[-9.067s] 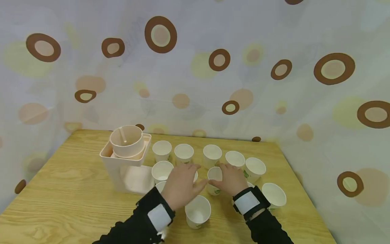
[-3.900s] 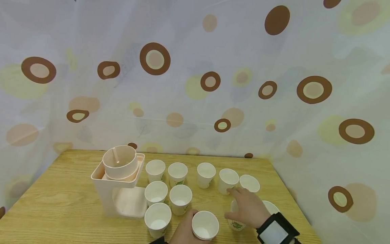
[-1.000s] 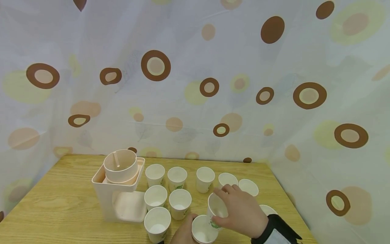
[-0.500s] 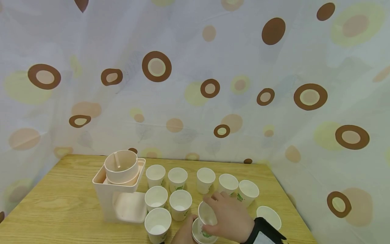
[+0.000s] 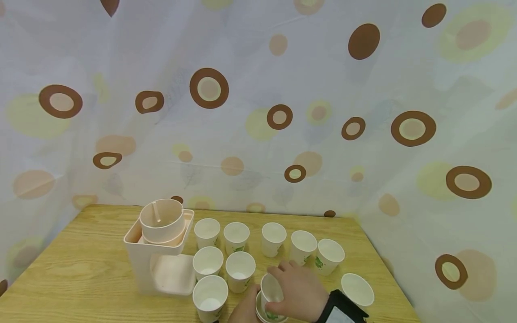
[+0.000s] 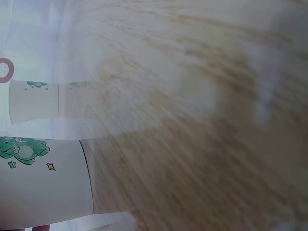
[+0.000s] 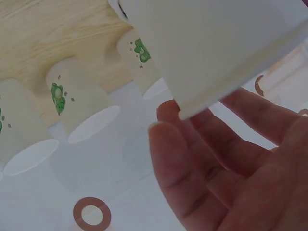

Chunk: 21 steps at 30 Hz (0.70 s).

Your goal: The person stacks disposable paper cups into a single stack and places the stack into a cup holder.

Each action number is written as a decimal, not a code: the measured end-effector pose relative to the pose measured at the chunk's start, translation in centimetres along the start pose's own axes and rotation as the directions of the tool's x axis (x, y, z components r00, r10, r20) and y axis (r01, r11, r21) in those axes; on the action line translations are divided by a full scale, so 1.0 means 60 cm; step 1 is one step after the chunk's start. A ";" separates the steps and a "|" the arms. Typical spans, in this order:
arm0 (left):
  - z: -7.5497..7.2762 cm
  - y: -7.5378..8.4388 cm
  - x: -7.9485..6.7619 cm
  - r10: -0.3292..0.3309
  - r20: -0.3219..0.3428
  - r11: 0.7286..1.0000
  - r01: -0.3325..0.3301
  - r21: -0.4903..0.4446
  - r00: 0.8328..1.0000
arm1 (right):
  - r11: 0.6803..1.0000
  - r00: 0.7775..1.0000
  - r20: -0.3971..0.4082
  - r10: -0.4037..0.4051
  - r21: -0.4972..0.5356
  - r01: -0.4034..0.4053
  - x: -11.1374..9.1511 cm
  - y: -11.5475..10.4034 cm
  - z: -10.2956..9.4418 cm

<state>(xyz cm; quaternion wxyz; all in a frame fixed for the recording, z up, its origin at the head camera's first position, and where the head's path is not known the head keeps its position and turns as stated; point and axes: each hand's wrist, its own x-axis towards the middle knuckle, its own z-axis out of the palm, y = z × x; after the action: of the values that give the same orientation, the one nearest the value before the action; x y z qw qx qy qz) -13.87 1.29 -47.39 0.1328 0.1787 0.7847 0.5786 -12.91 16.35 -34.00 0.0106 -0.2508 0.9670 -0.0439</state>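
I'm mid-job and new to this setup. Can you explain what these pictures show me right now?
There is no machine: you see a person's left hand and right hand. The wide picture comes from a camera on the head; the other two come from one camera on each wrist. The wooden table bears a pale box with a round tub in its top, and white cups to its right. The left hand grips a cup stack; the right hand holds another cup at the stack's mouth.

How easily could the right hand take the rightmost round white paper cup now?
Probably not yet: the right hand grips another white paper cup at the white cup stack in the left hand. Once free, likely yes: no cup blocks the rightmost cup.
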 end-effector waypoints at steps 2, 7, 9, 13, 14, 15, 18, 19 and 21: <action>0.000 0.000 0.002 -0.015 0.007 1.000 0.015 -0.011 1.000 | 1.000 1.000 -0.007 -0.012 -0.005 0.012 0.001 0.003 0.007; 0.000 0.001 0.002 -0.034 0.015 0.999 0.034 -0.037 0.999 | 0.998 0.998 -0.036 -0.051 -0.049 0.049 0.002 0.005 0.021; 0.001 0.002 0.001 -0.020 0.005 1.000 0.020 -0.014 1.000 | 0.997 0.998 -0.038 -0.054 -0.049 0.052 0.001 0.004 0.024; 0.002 0.005 -0.001 -0.025 -0.015 1.000 0.025 0.017 1.000 | 0.998 0.999 -0.028 -0.044 -0.042 0.043 0.001 0.001 0.026; 0.002 0.005 -0.001 -0.027 -0.017 1.000 0.027 0.010 1.000 | 0.998 0.999 -0.023 -0.043 -0.044 0.042 0.001 0.000 0.027; 0.002 0.006 -0.001 -0.034 -0.017 0.999 0.034 0.000 0.999 | 0.998 0.999 -0.017 -0.041 -0.045 0.040 0.001 0.000 0.028; 0.003 0.006 -0.002 -0.039 -0.022 0.999 0.038 -0.030 0.999 | 0.999 1.000 0.009 -0.028 -0.037 0.029 0.003 -0.001 0.029; 0.004 0.005 -0.002 -0.037 -0.022 0.999 0.036 -0.035 0.999 | 0.999 1.000 0.016 -0.024 -0.035 0.024 0.004 -0.001 0.029; 0.004 0.004 -0.003 -0.029 -0.022 0.999 0.028 -0.040 0.999 | 1.000 0.999 0.033 -0.014 -0.028 0.015 0.005 -0.002 0.029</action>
<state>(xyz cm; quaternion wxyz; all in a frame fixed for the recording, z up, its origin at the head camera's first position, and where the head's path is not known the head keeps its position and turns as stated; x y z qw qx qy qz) -13.61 1.48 -47.20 0.1358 0.1584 0.7769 0.5941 -13.03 15.96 -35.75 0.0224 -0.2586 0.9654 -0.0264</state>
